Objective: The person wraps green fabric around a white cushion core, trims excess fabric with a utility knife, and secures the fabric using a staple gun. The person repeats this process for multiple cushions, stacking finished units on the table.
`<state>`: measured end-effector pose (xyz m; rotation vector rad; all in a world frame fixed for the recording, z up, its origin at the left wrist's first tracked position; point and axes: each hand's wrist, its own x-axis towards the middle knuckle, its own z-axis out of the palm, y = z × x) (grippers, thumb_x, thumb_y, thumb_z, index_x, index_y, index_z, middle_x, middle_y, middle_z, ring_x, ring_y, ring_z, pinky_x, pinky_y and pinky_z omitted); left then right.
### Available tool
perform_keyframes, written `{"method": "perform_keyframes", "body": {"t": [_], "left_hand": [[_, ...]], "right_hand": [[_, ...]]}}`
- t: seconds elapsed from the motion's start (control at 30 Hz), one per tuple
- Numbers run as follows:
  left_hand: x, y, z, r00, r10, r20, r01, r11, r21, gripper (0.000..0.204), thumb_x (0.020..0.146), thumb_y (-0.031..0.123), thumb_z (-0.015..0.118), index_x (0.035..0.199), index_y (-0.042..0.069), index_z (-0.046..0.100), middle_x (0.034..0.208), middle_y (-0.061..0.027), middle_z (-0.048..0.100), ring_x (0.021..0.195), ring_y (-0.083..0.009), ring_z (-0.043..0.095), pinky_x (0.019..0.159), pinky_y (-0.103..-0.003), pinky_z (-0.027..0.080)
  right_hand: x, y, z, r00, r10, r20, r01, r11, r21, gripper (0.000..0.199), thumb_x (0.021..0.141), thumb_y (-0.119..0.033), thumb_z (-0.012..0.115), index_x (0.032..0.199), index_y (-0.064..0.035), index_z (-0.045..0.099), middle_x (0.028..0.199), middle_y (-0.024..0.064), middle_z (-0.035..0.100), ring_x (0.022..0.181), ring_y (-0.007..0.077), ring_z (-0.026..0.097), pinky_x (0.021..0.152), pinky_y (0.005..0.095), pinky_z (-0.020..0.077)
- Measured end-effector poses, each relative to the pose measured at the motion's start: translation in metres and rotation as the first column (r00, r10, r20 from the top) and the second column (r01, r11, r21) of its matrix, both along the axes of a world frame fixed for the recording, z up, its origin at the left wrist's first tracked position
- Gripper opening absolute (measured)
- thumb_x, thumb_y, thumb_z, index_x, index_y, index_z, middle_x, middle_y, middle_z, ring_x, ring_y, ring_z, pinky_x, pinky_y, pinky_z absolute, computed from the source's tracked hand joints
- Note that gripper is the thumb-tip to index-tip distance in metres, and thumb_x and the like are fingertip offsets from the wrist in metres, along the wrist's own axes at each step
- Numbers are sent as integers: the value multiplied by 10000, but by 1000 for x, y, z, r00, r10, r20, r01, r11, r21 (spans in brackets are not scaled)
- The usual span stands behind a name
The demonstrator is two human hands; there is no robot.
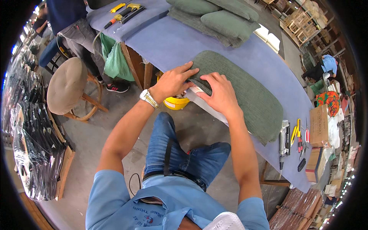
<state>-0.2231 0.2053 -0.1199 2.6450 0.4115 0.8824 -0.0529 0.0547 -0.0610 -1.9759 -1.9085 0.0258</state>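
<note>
A long dark green upholstered pad [239,92] with rounded corners lies along the near edge of the blue-covered table [180,42]. My left hand [174,79] grips the pad's left end, its fingers on top of the fabric at the edge. Beside it my right hand [220,94] pinches the fabric at the same near-left corner, thumb and index finger bent toward my left hand. A pale strip of the pad's underside [205,101] shows below the fabric edge. The fingertips under the edge are partly hidden.
More green cushions [230,25] are stacked at the table's far side. A silver staple gun [284,142] and several hand tools [299,134] lie at the right end. Below the edge is a yellow bucket [176,103]; a round beige stool [67,86] and another person [76,32] are left.
</note>
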Motion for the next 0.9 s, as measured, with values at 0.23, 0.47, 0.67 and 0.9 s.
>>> {"method": "perform_keyframes", "body": {"t": [0.23,0.47,0.67,0.9], "left_hand": [[9,9,-1,999,37,41,-38,998,41,506,812,139,744,1308,75,668,1358,-197,644,1083,-377,693,905,-453,585],[30,51,42,1000,24,-13,-25,997,-76,314,870,251,742,1098,35,744,901,-235,729,834,-448,698,772,-479,569],[51,87,82,991,-80,-106,69,992,-103,420,917,387,733,1104,11,749,913,-259,722,828,-437,702,737,-456,547],[50,96,87,971,-54,-233,28,993,-113,523,946,417,719,1209,-34,711,973,-208,765,845,-332,715,793,-394,538]], "right_hand": [[6,6,-10,977,11,211,-60,972,227,434,842,-264,797,1230,-103,690,1185,60,714,1089,293,653,906,436,518],[10,49,48,967,-13,255,-5,997,71,293,886,-288,758,1118,-116,712,1010,149,750,910,367,718,743,509,565],[27,94,82,933,14,360,19,996,-89,249,917,-284,732,1105,-121,725,919,192,747,901,409,722,783,522,570],[56,127,86,964,192,182,-173,978,-112,285,877,-197,766,1144,-110,719,1024,189,748,1002,398,703,861,494,557]]}}
